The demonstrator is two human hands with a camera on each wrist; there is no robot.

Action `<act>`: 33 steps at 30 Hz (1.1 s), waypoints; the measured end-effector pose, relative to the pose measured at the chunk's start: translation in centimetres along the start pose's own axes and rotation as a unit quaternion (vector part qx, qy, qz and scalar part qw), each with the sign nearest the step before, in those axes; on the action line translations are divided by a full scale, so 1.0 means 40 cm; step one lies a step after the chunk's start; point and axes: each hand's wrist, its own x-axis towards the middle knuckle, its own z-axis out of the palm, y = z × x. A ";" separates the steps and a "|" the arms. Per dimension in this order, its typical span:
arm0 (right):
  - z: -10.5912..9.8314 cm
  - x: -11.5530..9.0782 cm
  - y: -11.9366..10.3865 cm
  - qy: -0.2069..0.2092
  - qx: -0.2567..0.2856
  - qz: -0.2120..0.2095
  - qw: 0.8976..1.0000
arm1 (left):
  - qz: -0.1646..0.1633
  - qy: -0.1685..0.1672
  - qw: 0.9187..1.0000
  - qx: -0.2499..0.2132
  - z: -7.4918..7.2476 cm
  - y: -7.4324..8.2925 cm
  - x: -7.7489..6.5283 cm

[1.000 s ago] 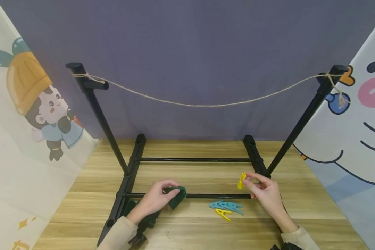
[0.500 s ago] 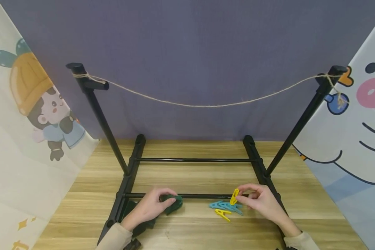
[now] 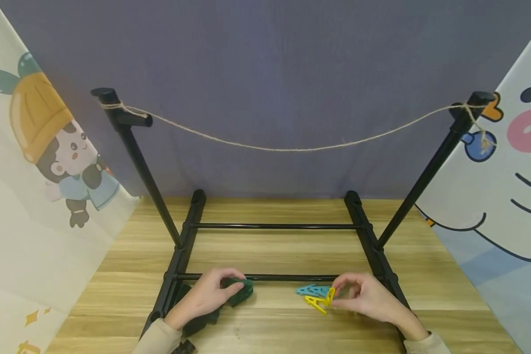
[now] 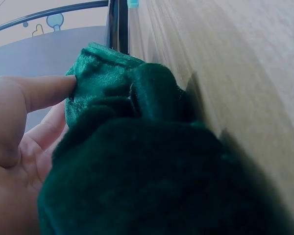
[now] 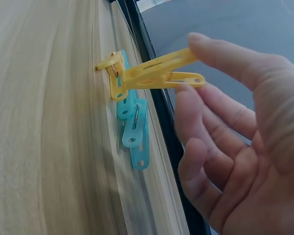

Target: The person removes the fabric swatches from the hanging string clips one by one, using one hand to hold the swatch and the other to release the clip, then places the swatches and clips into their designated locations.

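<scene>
My left hand [image 3: 205, 297] pinches a piece of dark green velvety cloth [image 4: 137, 166] between thumb and fingers. Part of the cloth trails down toward the table beneath the wrist. A yellow clothespin [image 5: 161, 68] is pinched by its handle ends between the thumb and a finger of my right hand [image 3: 366, 299]. Its nose end is right at a small pile on the table, where a second yellow clothespin [image 3: 315, 303] lies beside several blue clothespins [image 3: 313, 290]. In the right wrist view, the held clothespin's tip overlaps that other yellow one [image 5: 116, 81].
A black tube frame stands on the wooden table [image 3: 270, 250], its near crossbar [image 3: 287, 278] just behind the hands. Between its left post [image 3: 141, 162] and right post [image 3: 429, 167] sags a thin twine line [image 3: 274, 149]. Behind hangs a grey-purple backdrop [image 3: 265, 73].
My right hand has come down and to the left with the yellow clothespin, to the pile. The left hand has drifted slightly left and down, keeping the green cloth.
</scene>
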 end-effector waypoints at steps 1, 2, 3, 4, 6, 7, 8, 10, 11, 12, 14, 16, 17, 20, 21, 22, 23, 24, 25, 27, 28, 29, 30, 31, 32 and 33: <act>0.001 0.001 0.001 -0.006 -0.004 0.000 1.000 | 0.001 0.000 1.000 0.001 0.000 -0.001 0.000; 0.003 0.001 0.002 -0.012 -0.008 0.000 1.000 | 0.002 0.001 1.000 0.002 0.001 -0.001 0.001; 0.005 0.002 0.003 -0.016 -0.013 -0.002 1.000 | 0.003 0.002 1.000 0.004 0.001 -0.001 0.001; 0.007 0.002 0.004 -0.021 -0.015 -0.002 1.000 | 0.003 0.002 1.000 0.005 0.002 -0.001 0.000; 0.009 0.002 0.005 -0.030 -0.012 -0.001 0.999 | 0.004 0.003 1.000 0.005 0.003 -0.001 -0.001; 0.011 0.002 0.005 -0.033 -0.010 0.000 0.999 | 0.004 0.003 1.000 0.004 0.003 0.000 -0.001; 0.011 0.002 0.004 -0.034 -0.011 0.001 0.999 | 0.004 0.004 1.000 0.003 0.003 0.000 -0.002; 0.011 0.001 0.003 -0.035 -0.015 0.002 0.999 | 0.003 0.003 1.000 0.000 0.002 0.002 -0.003; 0.011 0.001 0.003 -0.034 -0.021 0.001 0.999 | 0.002 0.003 1.000 0.001 0.001 0.003 -0.003; 0.010 0.001 0.003 -0.033 -0.029 0.000 0.999 | 0.001 0.002 1.000 0.002 0.000 0.004 -0.004; 0.009 0.001 0.005 -0.032 -0.044 -0.002 0.999 | -0.001 0.000 1.000 0.008 -0.001 0.004 -0.005; 0.009 0.000 0.009 -0.035 -0.055 -0.001 0.998 | -0.006 -0.003 1.000 0.015 -0.002 0.003 -0.007; 0.008 -0.001 0.010 -0.038 -0.060 0.000 0.997 | -0.007 -0.004 1.000 0.019 -0.003 0.003 -0.008; 0.007 -0.001 0.014 -0.047 -0.070 0.005 0.996 | -0.009 -0.008 1.000 0.029 -0.005 0.002 -0.010; 0.007 -0.001 0.015 -0.050 -0.072 0.008 0.996 | -0.008 -0.010 0.999 0.033 -0.006 0.002 -0.011; 0.007 0.000 0.015 -0.053 -0.073 0.010 0.996 | -0.006 -0.011 0.999 0.036 -0.007 0.002 -0.011; 0.007 0.000 0.015 -0.055 -0.074 0.012 0.996 | -0.005 -0.011 0.999 0.041 -0.008 0.002 -0.012; 0.007 0.001 0.016 -0.056 -0.074 0.014 0.996 | -0.004 -0.012 0.999 0.044 -0.009 0.002 -0.012; 0.007 0.001 0.017 -0.057 -0.073 0.016 0.996 | -0.003 -0.012 0.999 0.047 -0.010 0.003 -0.013; 0.008 0.001 0.018 -0.057 -0.072 0.017 0.996 | -0.003 -0.013 0.999 0.051 -0.013 0.003 -0.014; 0.008 0.002 0.018 -0.057 -0.072 0.016 0.996 | -0.003 -0.013 0.999 0.052 -0.014 0.004 -0.015; 0.008 0.002 0.018 -0.056 -0.072 0.015 0.996 | -0.003 -0.013 0.999 0.052 -0.016 0.004 -0.016; 0.008 0.002 0.018 -0.056 -0.072 0.015 0.996 | -0.002 -0.014 0.998 0.053 -0.018 0.003 -0.017; 0.008 0.002 0.018 -0.055 -0.071 0.014 0.996 | -0.002 -0.014 0.998 0.055 -0.020 0.003 -0.018; 0.008 0.002 0.018 -0.055 -0.071 0.014 0.996 | -0.002 -0.015 0.998 0.056 -0.022 0.003 -0.018; 0.008 0.002 0.017 -0.055 -0.071 0.014 0.996 | -0.002 -0.015 0.998 0.058 -0.023 0.001 -0.019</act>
